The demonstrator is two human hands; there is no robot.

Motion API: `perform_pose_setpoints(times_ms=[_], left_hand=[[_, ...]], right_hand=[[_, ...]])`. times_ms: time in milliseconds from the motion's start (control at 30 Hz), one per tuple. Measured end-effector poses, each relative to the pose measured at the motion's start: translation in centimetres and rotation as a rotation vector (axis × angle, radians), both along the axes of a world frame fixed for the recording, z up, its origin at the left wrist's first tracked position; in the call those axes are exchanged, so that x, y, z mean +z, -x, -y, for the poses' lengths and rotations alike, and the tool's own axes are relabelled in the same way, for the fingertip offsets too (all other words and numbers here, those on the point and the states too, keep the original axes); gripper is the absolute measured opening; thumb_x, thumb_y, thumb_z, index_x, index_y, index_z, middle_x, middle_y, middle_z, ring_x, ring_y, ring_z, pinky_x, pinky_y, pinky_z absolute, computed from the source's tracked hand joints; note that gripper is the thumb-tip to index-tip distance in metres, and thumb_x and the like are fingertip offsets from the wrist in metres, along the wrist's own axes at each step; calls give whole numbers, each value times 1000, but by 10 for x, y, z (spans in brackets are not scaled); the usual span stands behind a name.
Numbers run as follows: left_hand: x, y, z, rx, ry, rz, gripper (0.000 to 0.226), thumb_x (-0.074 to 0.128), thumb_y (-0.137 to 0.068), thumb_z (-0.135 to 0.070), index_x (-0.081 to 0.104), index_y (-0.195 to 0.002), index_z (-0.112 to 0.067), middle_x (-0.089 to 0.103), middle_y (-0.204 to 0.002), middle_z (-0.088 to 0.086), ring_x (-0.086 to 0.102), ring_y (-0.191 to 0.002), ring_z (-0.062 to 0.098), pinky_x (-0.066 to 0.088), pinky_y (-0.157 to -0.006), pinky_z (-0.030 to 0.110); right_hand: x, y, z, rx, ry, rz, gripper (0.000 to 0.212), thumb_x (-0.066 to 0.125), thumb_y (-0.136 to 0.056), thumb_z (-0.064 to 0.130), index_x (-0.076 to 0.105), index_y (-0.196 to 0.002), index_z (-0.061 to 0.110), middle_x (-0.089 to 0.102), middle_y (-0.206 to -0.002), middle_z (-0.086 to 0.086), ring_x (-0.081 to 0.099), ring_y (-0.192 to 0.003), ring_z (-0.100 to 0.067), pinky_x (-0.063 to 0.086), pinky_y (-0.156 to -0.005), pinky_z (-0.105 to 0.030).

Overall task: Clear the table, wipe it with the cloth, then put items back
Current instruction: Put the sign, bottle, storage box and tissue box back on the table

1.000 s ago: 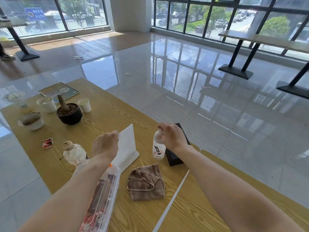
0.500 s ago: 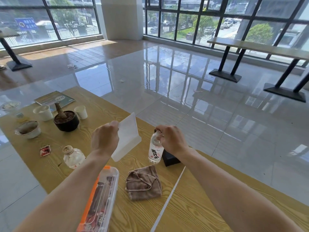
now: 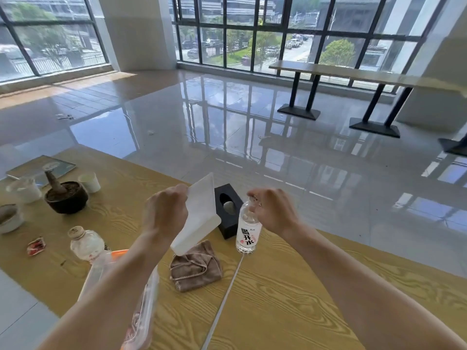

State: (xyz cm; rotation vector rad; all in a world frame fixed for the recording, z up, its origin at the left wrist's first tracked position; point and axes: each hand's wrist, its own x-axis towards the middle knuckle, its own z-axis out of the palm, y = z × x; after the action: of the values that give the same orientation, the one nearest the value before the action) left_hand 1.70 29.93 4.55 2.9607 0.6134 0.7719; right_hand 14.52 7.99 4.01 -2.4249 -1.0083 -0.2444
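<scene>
Clearing looks to be in its early stage, with most things not yet off the table (image 3: 290,299). The left hand (image 3: 164,215) grips a white sign stand (image 3: 202,218) by its upper edge, fingers curled round it, and holds it tilted in the air above the brown cloth (image 3: 195,267). The right hand (image 3: 274,210) clasps the neck and cap of a water bottle (image 3: 247,233), which hangs upright just in front of the black tissue box (image 3: 226,227); whether its base touches the wood I cannot tell.

The stand is probably light, stiff and smooth, so an edge hold can slip or let it swing; a grasp nearer the bend would likely steady it. The bottle is thin clear plastic, how full is unclear, and a hold round the labelled body would be surer than the cap. The cloth lies crumpled on the table between the forearms, soft and limp, best gathered in a bunch from its middle.

Further left stand a round bottle (image 3: 86,242), a black pot (image 3: 66,199) and a paper cup (image 3: 89,182), all waiting to be moved
</scene>
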Motion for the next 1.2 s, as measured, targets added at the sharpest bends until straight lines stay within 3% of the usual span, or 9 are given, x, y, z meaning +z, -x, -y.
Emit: perform_pose_setpoints(times_ms=[267,400,533,767,933,1033,1133,1200], left_hand=[[-10,-10,69,-183,39,-20,22,63,-76,4,53,-71,-14,60,-59,5,56,-50,34,38,-47,29],[-13,-13,114,-283,59,-20,21,67,-75,5,58,-73,-14,59,-55,3,55,-46,32,33,-44,26],[-20,-16,156,-375,77,-49,20,68,-76,4,60,-75,-15,58,-53,1,53,-46,30,40,-42,27],[-24,-19,241,-505,75,-103,21,68,-74,4,60,-71,-15,51,-49,-2,47,-39,22,26,-40,22],[-27,-20,305,-547,106,-93,19,66,-77,4,63,-76,-15,57,-55,0,52,-45,27,31,-45,25],[-34,-22,353,-553,114,-118,18,64,-76,3,64,-79,-15,63,-62,3,57,-52,32,37,-46,29],[-40,-22,399,-564,107,-139,18,63,-75,3,62,-79,-15,65,-64,4,59,-54,33,35,-47,28],[-43,-24,426,-563,102,-144,18,63,-75,4,62,-78,-14,65,-64,4,58,-53,33,32,-47,27]], right_hand=[[9,34,91,-177,9,-8,14,73,-81,4,74,-95,4,77,-88,-8,70,-80,-26,58,-68,-43],[6,51,139,-297,17,-52,14,73,-79,5,72,-93,2,76,-87,-8,70,-81,-26,58,-69,-44],[1,70,189,-417,32,-60,14,72,-78,8,71,-92,4,75,-85,-8,69,-80,-27,58,-69,-44],[-4,104,279,-582,63,-70,5,68,-77,10,67,-82,9,70,-74,-2,64,-70,-26,50,-59,-34],[-8,122,344,-653,45,-90,10,71,-77,12,70,-86,11,73,-80,-2,66,-75,-25,54,-64,-36],[-9,132,391,-672,44,-94,9,72,-78,15,67,-85,13,70,-77,2,63,-75,-22,49,-63,-32],[-11,141,438,-682,52,-100,14,73,-77,16,60,-75,12,62,-66,6,56,-66,-19,43,-58,-30],[-14,143,466,-684,57,-118,10,73,-78,17,64,-78,11,67,-71,5,61,-69,-20,49,-62,-32]])
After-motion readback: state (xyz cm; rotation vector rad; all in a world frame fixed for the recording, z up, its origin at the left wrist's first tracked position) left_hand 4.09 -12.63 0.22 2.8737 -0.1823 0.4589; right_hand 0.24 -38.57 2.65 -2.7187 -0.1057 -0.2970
